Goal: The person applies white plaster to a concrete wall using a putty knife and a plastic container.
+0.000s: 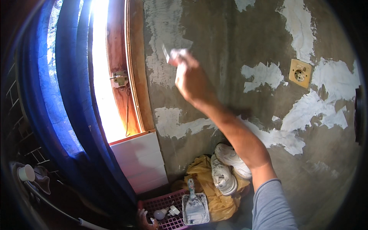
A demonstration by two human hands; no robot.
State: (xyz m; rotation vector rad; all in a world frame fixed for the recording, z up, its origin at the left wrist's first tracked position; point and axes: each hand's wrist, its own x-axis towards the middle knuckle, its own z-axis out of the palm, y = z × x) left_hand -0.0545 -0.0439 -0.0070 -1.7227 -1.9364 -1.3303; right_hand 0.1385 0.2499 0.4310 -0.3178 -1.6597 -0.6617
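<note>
My right hand is raised in front of the wall, closed around a putty knife. The knife's blade points to the upper left and is smeared by motion, close to a strip of white filler beside the window frame. At the bottom, my left hand shows only in part, its whitened fingers curled at the left end of a pink plastic basket. A putty-coated tray rests on the basket, with another putty-smeared scraper lying on it, handle upward.
A light bulb and a white plug lie in the basket. White sneakers sit on yellow-brown cloth. Blue curtains hang left of the bright window. A socket is set among white patches on the grey wall.
</note>
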